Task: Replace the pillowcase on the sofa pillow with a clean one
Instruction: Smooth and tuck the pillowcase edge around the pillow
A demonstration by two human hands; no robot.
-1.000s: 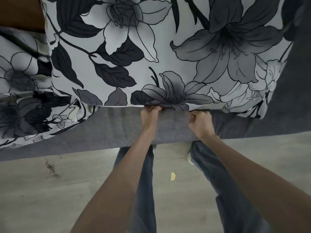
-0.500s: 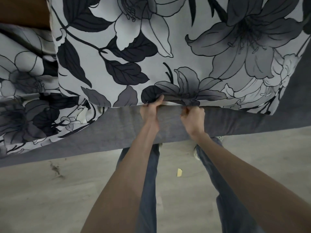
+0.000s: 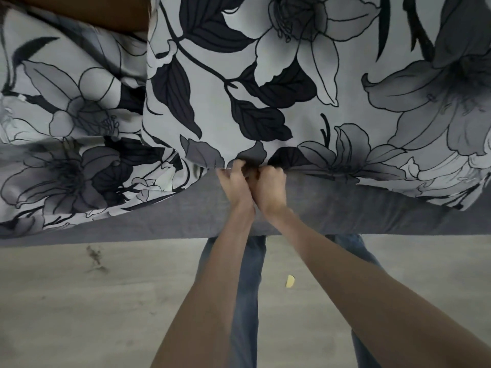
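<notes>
Pillowcase (image 3: 305, 88) edge pinched by left hand (image 3: 235, 181) and right hand (image 3: 269, 185).

Two bare forearms rise from the lower edge of the frame toward its centre, with no sleeve, watch or band visible along either one. The left hand (image 3: 235, 183) and the right hand (image 3: 269, 185) sit side by side just above the middle of the frame, both ungloved; rings or nail details cannot be made out, since the fingers are blurred. Below and between the arms, in the lower centre, the legs wear blue denim jeans (image 3: 245, 301), slightly faded, with a lengthwise seam that seems to run down the left leg. The feet are hidden from view.
</notes>
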